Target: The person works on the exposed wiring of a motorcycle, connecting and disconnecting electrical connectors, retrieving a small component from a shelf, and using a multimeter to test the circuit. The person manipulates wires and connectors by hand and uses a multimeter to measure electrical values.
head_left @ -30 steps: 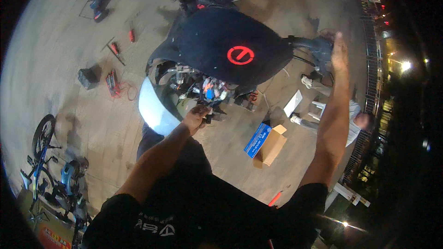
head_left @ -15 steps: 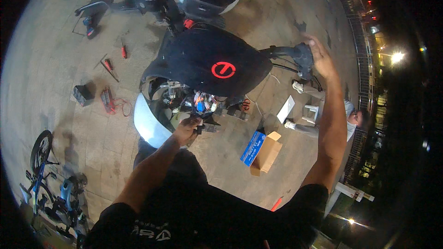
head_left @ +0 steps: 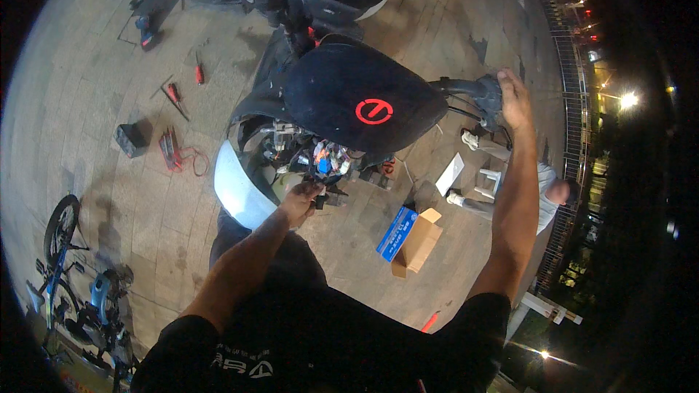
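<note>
The black and white scooter (head_left: pixel 328 84) is open, so a messy bunch of colorful wires (head_left: pixel 325 163) shows. A small dark piece (head_left: pixel 320 203), maybe a plug, is near them.

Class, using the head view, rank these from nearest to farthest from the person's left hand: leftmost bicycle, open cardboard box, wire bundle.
1. Wire bundle: just up and right of the left hand.
2. Open cardboard box: right, on the ground.
3. Leftmost bicycle: far left.

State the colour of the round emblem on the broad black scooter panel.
The round emblem is red on the broad black scooter panel, showing best in the head view.
</note>
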Demonstrator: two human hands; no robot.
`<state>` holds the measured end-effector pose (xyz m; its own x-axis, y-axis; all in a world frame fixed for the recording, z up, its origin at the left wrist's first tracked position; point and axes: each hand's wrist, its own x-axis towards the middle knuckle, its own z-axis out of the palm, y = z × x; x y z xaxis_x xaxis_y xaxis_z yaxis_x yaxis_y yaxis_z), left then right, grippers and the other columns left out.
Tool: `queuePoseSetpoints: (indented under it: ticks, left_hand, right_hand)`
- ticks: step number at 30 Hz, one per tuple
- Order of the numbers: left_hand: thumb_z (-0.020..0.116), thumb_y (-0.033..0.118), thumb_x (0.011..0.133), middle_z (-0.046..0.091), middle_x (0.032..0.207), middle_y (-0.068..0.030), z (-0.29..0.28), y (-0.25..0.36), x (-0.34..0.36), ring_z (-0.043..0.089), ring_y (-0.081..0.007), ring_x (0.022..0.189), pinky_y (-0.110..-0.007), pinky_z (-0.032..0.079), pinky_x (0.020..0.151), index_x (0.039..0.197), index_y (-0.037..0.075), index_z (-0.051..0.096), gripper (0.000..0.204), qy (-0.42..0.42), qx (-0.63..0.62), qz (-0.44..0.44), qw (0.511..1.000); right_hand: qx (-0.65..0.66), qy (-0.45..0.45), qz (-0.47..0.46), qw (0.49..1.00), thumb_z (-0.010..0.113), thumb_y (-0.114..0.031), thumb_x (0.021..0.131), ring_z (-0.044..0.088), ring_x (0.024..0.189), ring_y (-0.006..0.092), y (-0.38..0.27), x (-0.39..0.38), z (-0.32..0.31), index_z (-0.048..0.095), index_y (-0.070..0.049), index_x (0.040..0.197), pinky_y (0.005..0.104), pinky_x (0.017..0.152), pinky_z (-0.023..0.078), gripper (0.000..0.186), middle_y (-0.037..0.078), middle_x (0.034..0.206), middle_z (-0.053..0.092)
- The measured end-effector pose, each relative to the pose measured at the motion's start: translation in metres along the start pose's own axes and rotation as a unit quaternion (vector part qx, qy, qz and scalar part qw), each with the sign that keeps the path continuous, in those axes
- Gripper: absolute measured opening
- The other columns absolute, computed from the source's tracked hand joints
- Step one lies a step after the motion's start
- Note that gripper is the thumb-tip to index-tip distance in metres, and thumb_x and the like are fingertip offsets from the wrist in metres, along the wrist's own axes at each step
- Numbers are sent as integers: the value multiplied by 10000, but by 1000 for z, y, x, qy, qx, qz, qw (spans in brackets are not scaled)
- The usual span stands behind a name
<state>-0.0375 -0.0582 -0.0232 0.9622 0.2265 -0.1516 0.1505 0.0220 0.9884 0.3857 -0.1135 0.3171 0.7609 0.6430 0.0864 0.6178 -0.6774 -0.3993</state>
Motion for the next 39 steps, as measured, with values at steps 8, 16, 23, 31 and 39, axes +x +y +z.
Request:
queuePoseSetpoints:
  ticks: [8,16,23,31,39]
  left_hand:
    - [579,104,798,402,1377,-80,-8,3,4,414,-285,1225,-356,373,1008,1437,111,268,710,14,181,224,958]
    - [588,209,921,545,812,20,3,20,7,469,-76,614,-244,342,466,991,126,599,108,58,-477,-309,821]
    - [586,228,928,532,718,8,-1,31,10,445,-103,499,-251,330,428,943,108,593,121,65,-465,-290,834]
    - [641,274,890,559,700,-19,-6,36,8,426,-93,475,-241,300,408,1016,86,613,228,73,-407,-193,890]
    - [653,316,874,555,693,-6,-14,51,10,416,-91,464,-255,284,394,900,85,609,236,42,-387,-280,877]
  right_hand:
    - [72,-50,48,995,572,-380,913,529,934,130,3,2,-2,621,-30,1097,271,856,412,399,20,972,613]
    - [86,-64,63,992,574,-383,904,539,939,166,-3,4,3,619,-51,1100,294,871,412,388,48,978,614]
    - [94,-46,-76,992,453,-394,954,529,838,172,18,9,5,599,-1,967,293,804,416,419,69,866,597]
    - [-1,-50,-77,996,545,-358,931,570,1029,190,-66,26,-12,594,-12,1143,305,925,419,409,107,1071,634]
    - [162,-300,-142,929,538,-442,923,593,1002,194,-282,95,120,600,-7,1161,300,864,463,500,117,1083,639]
